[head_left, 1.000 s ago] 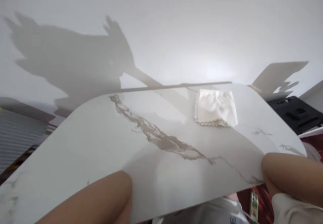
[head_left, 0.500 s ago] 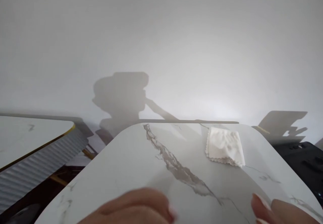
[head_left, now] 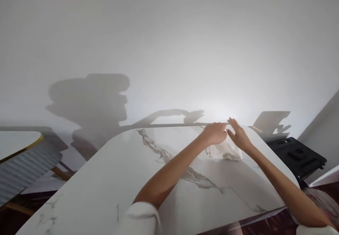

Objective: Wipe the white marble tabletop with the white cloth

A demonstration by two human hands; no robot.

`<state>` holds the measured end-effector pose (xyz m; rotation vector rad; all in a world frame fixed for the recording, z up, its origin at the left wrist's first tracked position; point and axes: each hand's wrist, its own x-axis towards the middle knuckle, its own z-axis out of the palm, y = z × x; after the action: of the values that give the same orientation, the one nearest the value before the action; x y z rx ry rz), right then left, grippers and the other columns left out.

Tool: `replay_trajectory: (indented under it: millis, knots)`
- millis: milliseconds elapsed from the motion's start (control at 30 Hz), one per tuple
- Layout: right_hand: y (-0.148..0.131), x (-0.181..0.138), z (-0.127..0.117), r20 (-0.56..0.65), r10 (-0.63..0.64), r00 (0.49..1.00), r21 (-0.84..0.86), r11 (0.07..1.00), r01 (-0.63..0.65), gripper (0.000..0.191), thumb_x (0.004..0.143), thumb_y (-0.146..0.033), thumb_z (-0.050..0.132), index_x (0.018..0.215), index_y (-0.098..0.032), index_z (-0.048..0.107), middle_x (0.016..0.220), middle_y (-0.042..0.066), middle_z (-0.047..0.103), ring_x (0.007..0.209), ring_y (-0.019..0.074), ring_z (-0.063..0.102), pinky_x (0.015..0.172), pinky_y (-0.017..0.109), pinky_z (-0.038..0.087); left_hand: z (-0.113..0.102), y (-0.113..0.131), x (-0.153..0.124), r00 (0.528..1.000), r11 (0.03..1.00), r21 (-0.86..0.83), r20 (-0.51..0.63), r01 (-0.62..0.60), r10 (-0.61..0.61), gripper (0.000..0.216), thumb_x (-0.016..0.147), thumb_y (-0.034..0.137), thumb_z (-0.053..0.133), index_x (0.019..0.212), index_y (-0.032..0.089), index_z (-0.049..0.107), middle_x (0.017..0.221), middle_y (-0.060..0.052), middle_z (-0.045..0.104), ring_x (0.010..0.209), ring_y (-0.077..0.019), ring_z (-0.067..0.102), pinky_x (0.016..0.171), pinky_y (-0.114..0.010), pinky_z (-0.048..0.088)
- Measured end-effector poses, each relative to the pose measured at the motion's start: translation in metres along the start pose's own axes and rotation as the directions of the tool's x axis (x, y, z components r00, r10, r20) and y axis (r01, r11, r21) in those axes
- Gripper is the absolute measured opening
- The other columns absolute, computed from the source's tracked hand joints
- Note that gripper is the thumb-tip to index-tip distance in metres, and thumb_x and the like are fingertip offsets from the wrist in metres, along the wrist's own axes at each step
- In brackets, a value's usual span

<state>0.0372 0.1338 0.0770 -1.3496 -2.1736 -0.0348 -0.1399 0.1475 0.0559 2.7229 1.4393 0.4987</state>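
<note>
Folded white cloth [head_left: 225,152], scalloped hem, on marble-look table [head_left: 106,178]: likely soft, light, limp; best pinched at corners. Left hand [head_left: 215,133] curled on far edge, grasp unclear; right hand [head_left: 239,136] open-fingered alongside.

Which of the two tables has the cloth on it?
The grey-veined table straight ahead, with the white cloth at its far end; the gold-edged table is at left.

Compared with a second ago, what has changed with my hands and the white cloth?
Both hands went forward from the near edge of the marble table to the white cloth: the left hand is curled on its top, the right hand open against its side. Grip unclear. Cloth and table stayed put.
</note>
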Motion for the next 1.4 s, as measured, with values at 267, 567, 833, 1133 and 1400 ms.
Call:
replay_trajectory:
  millis: [267,567,833,1133,1400]
  knots:
    - [-0.015,-0.053,0.093,0.273,0.087,0.958,-0.328,0.944,0.008,0.049,0.094,-0.022,0.033,0.141,-0.010,0.040,0.146,0.015,0.038,0.136,0.0250,0.032,0.111,0.044,0.025,0.048,0.002,-0.039,0.997,0.996,0.057,0.024,0.072,-0.073,0.049,0.094,0.023,0.022,0.137,0.004,0.039,0.145,-0.019,0.039,0.137,-0.0253,0.032,0.112,-0.034,0.026]
    - [-0.273,-0.099,0.134,0.427,-0.458,0.779,0.226,0.889,0.399,0.057,0.089,-0.022,0.039,0.137,0.008,0.037,0.144,0.026,0.036,0.135,0.0341,0.032,0.112,0.048,0.025,-0.002,-0.080,-0.332,0.858,0.816,0.266,-0.199,0.513,-0.474,0.054,0.080,0.024,0.035,0.132,0.020,0.050,0.137,-0.011,0.052,0.129,-0.0291,0.045,0.103,-0.046,0.041]
    - [-0.400,-0.084,0.182,0.343,-0.537,0.771,0.476,0.807,0.350,0.065,0.090,-0.027,0.046,0.140,0.010,0.028,0.148,0.027,0.028,0.139,0.0325,0.024,0.111,0.049,0.026,-0.047,-0.156,-0.442,0.664,0.679,0.019,-0.231,0.734,-0.711,0.055,0.084,0.041,0.023,0.135,0.034,0.043,0.130,0.007,0.058,0.130,-0.0199,0.044,0.108,-0.042,0.037]
    - [-0.386,0.026,0.244,0.318,-0.439,0.840,0.361,0.876,0.321,0.056,0.092,-0.024,0.037,0.139,0.005,0.034,0.147,0.022,0.034,0.136,0.0296,0.028,0.113,0.040,0.018,-0.053,-0.264,-0.348,0.734,0.744,-0.052,-0.136,0.666,-0.666,0.057,0.083,0.037,0.024,0.125,0.011,0.052,0.135,-0.011,0.053,0.131,-0.0222,0.040,0.113,-0.038,0.026]
    - [-0.364,0.097,0.284,0.289,-0.394,0.873,0.315,0.900,0.302,0.053,0.093,-0.024,0.034,0.138,0.006,0.035,0.145,0.023,0.035,0.134,0.0293,0.028,0.110,0.040,0.017,-0.047,-0.325,-0.278,0.665,0.681,-0.215,-0.149,0.700,-0.732,0.053,0.085,0.025,0.030,0.130,0.009,0.050,0.138,-0.007,0.052,0.126,-0.0190,0.047,0.108,-0.028,0.032]
